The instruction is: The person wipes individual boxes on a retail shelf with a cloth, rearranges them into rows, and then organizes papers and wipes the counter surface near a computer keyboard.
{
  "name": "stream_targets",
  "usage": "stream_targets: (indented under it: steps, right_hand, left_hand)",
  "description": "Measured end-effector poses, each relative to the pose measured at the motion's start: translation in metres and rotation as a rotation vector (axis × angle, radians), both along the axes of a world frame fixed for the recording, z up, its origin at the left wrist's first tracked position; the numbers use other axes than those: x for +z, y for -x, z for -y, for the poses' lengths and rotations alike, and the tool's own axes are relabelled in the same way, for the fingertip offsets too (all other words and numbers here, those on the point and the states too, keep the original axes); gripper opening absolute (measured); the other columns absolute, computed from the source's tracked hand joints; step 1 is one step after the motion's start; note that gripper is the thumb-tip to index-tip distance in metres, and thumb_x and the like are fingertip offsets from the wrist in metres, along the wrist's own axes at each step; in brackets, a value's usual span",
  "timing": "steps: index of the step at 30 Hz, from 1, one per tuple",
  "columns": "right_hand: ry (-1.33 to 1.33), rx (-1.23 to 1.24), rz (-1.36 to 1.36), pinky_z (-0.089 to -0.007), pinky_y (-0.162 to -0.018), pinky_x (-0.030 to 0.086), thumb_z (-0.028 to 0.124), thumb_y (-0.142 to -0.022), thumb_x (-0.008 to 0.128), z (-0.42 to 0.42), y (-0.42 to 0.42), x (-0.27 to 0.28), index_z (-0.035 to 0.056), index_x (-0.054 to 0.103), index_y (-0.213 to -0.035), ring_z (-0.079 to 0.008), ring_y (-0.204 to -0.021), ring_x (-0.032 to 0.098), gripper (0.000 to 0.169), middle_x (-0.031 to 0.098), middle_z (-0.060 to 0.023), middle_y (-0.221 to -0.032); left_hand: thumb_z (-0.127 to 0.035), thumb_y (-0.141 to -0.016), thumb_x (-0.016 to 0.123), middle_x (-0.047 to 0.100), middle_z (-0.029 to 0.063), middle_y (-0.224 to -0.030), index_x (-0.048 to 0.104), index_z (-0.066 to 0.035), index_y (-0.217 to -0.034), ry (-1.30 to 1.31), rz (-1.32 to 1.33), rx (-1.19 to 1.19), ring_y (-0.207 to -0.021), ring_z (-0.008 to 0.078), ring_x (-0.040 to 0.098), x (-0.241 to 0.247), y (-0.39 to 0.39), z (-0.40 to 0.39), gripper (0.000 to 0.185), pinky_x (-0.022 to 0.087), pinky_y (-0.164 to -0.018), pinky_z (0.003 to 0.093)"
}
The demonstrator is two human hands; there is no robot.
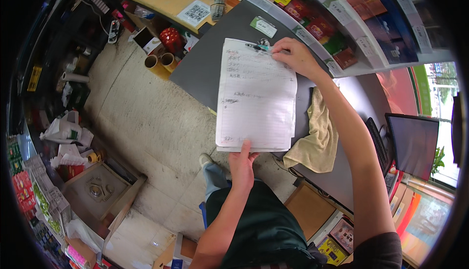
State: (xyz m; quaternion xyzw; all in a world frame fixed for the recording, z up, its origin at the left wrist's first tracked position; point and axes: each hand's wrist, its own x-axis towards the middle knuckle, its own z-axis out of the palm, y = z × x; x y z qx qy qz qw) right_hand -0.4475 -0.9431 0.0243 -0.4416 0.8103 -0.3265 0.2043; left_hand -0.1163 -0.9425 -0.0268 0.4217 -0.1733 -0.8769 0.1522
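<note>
A lined paper pad (256,115) with handwritten lines, mostly in its upper half, is held over the dark grey counter (205,64). My left hand (242,170) grips its bottom edge, the thumb on top of the page and the fingers underneath. At the top right corner, my right hand (296,57) has its thumb and fingers pinched on the end of a slim pen-like item (262,46), black and pale teal; its exact kind is too small to tell. Just right of the pad, a yellowish cloth (318,137) drapes over the counter's edge.
A price tag (263,26) lies beyond the pad. Shelves of boxed goods (311,16) rise behind it. A monitor (414,144) and keyboard (377,141) stand at right. Brown tubes (161,65) stand on the floor. A wooden-framed tray (99,192) is at lower left.
</note>
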Motion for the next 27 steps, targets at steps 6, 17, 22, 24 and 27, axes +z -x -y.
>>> stream_targets:
  steps: [6,17,22,24,27]
  right_hand:
    - [0.027,-0.081,0.194,-0.0266,-0.08,0.048,0.02,-0.084,0.073,-0.004,0.006,0.007,-0.0001,0.073,-0.096,-0.0146,-0.089,0.062,0.023,0.066,-0.0049,-0.098]
    - [-0.006,-0.09,0.319,-0.0247,-0.079,0.047,0.023,-0.087,0.072,-0.01,-0.009,0.051,0.0015,0.072,-0.1,-0.0111,-0.089,0.06,0.025,0.066,-0.0022,-0.097]
    - [0.058,-0.05,0.221,-0.0247,-0.078,0.046,0.016,-0.09,0.067,-0.014,-0.032,0.071,-0.0017,0.069,-0.099,-0.0102,-0.089,0.058,0.02,0.063,-0.0023,-0.099]
    - [0.05,-0.059,0.251,-0.0238,-0.078,0.046,0.014,-0.089,0.067,-0.019,-0.046,0.085,-0.0018,0.068,-0.098,-0.0096,-0.089,0.058,0.018,0.063,-0.0021,-0.1]
    - [0.084,-0.049,0.26,-0.0237,-0.078,0.047,0.008,-0.088,0.066,-0.028,-0.073,0.1,-0.0023,0.067,-0.097,-0.0093,-0.091,0.058,0.014,0.062,-0.0023,-0.104]
  left_hand:
    - [-0.014,-0.097,0.06,0.055,0.0105,-0.13,0.048,0.001,-0.133,0.066,0.096,0.088,-0.115,0.0195,0.056,0.015,0.01,0.002,0.04,0.048,-0.097,0.0376]
    - [-0.009,-0.096,0.059,0.054,0.0122,-0.133,0.046,0.002,-0.134,0.14,0.083,0.169,-0.117,0.0205,0.056,0.026,0.008,0.008,0.042,0.048,-0.098,0.035]
    - [-0.009,-0.096,0.059,0.054,0.0122,-0.133,0.046,0.004,-0.134,0.119,0.092,0.21,-0.117,0.0197,0.056,0.03,0.007,0.009,0.042,0.047,-0.098,0.034]
    - [-0.009,-0.097,0.059,0.055,0.0115,-0.132,0.047,0.004,-0.134,0.1,0.084,0.212,-0.117,0.0186,0.055,0.031,0.007,0.012,0.042,0.045,-0.099,0.033]
    - [-0.01,-0.097,0.06,0.055,0.0107,-0.131,0.047,0.004,-0.133,0.105,0.03,0.24,-0.117,0.0177,0.055,0.028,0.004,0.013,0.041,0.044,-0.1,0.0324]
